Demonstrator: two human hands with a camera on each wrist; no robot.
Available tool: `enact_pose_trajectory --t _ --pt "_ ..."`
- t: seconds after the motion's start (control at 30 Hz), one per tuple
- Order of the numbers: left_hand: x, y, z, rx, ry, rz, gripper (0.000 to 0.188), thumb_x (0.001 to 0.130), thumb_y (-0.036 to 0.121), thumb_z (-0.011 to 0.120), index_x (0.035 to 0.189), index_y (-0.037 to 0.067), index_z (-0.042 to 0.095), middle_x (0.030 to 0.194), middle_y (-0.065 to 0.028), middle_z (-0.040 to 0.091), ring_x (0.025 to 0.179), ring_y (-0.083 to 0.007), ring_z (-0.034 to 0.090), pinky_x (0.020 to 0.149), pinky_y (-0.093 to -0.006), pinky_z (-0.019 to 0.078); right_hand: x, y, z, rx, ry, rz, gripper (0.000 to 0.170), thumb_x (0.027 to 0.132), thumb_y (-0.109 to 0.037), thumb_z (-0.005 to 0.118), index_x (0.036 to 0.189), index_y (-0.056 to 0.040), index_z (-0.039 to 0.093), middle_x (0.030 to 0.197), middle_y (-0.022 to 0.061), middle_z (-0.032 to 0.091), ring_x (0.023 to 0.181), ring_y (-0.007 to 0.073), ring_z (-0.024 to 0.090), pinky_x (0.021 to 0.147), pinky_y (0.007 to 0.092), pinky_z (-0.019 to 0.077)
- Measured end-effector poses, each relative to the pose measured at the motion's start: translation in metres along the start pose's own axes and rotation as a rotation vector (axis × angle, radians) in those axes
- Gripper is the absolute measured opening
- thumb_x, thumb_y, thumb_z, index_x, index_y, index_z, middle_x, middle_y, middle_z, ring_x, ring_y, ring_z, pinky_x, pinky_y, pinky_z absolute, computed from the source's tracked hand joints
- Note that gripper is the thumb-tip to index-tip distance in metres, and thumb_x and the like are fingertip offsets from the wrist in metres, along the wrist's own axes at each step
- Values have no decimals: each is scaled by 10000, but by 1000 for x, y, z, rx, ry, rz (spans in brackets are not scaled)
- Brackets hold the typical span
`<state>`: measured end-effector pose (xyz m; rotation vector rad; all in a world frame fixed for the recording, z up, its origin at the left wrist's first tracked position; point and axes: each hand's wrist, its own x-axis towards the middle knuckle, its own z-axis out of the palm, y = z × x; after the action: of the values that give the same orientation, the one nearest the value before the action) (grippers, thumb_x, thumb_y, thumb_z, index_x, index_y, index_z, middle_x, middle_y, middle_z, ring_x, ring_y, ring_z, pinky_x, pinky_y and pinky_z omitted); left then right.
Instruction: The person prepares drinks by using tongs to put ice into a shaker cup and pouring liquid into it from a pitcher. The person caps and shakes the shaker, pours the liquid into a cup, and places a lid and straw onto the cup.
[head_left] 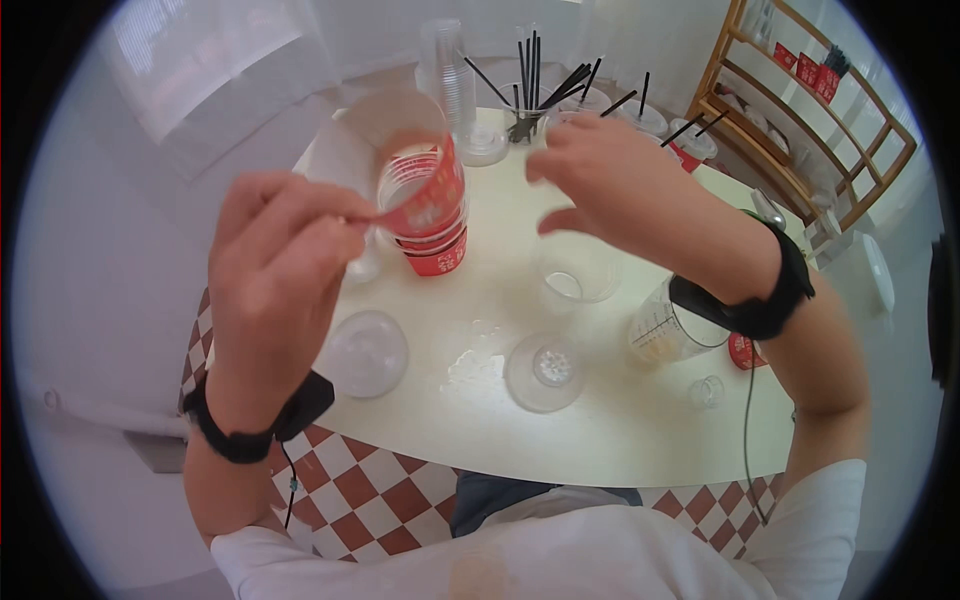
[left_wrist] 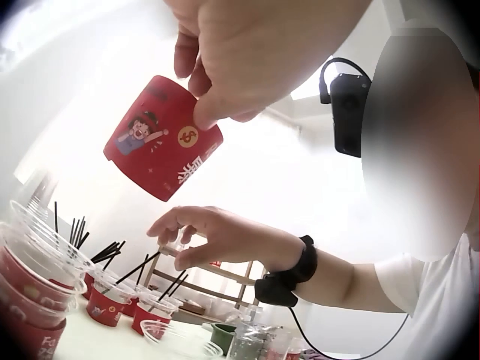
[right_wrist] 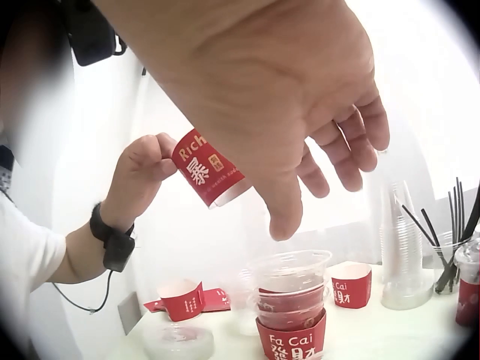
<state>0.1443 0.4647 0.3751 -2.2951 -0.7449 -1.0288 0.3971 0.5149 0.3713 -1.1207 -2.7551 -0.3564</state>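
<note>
My left hand (head_left: 275, 265) pinches a red printed paper sleeve (left_wrist: 161, 139) by its edge, raised over the table. Below the sleeve stands a stack of clear cups with red sleeves (head_left: 437, 262); in the head view the held sleeve partly overlaps it. To the right, my right hand (head_left: 620, 185) hangs in the air with fingers apart and slightly bent, holding nothing. The right wrist view shows this hand (right_wrist: 277, 97) above the stacked cups (right_wrist: 292, 337), not touching them. A clear empty cup (head_left: 580, 275) sits on the table below my right hand.
Clear lids (head_left: 368, 353) and a dome lid (head_left: 545, 372) lie near the front, beside wet spots. A measuring jug (head_left: 660, 330) stands at the right. Tall stacked cups (head_left: 450, 80), black straws (head_left: 530, 75) and lidded drinks line the back. Loose red sleeves (right_wrist: 180, 300) are at the left.
</note>
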Motion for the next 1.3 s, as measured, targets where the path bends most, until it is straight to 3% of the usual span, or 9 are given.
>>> enact_pose_trajectory --t 0.03,0.13,0.33,0.53,0.7,0.77,0.97,1.13,1.3 --pt "-8 9 -1 -3 2 -3 109 618 13 593 668 50 504 767 -32 583 724 -204 526 615 -285 434 -14 -5 -4 20 -125 -37 302 647 -256 719 834 -50 601 829 69 545 853 241 501 748 349 405" --pt "-31 36 15 -222 -213 15 113 635 42 610 672 55 504 761 -30 557 677 -188 501 557 -288 417 -43 -14 9 29 -461 -128 261 640 -265 719 783 -67 625 786 58 531 824 217 497 702 311 399" --pt "-51 51 63 -284 -372 -24 88 618 39 572 679 55 510 756 -34 538 661 -198 514 560 -304 431 -54 -16 38 -202 -302 -150 100 678 -150 655 714 -84 589 706 28 525 755 188 511 686 300 405" --pt "-51 54 102 -364 -411 -28 124 648 36 557 767 56 524 792 -46 525 716 -222 524 601 -310 439 -50 -11 -6 -185 178 38 66 648 -65 597 621 -62 537 641 57 546 693 232 550 616 346 430" --pt "-48 70 120 -482 -427 -85 121 717 25 542 837 44 539 932 -68 574 812 -254 547 669 -316 463 -55 -11 -4 -138 145 40 119 672 -77 614 652 -68 498 659 36 515 689 215 513 609 321 429" --pt "-47 73 113 -644 -475 -342 109 751 32 550 860 38 546 999 -84 579 857 -269 551 701 -323 470 -58 -12 0 -121 117 37 117 668 -78 618 653 -67 503 662 34 520 695 212 515 607 322 429" --pt "-51 66 93 -546 -541 -191 137 739 37 583 874 41 554 947 -84 581 850 -267 552 709 -334 460 -61 -12 4 -143 -44 -20 67 665 -75 619 677 -70 553 669 36 532 716 200 523 653 307 424" --pt "-42 71 104 -632 -755 -227 139 763 50 566 900 29 560 930 -92 580 865 -272 546 737 -349 448 -58 -9 22 -173 -456 -70 171 676 -163 657 816 -70 624 750 47 573 786 219 537 684 303 419" --pt "-36 73 127 -709 -822 -197 181 790 68 549 964 21 564 992 -105 583 921 -284 538 785 -363 441 -86 -2 -27 5 -81 79 362 658 -164 688 992 -51 604 845 65 584 826 241 528 730 319 426"
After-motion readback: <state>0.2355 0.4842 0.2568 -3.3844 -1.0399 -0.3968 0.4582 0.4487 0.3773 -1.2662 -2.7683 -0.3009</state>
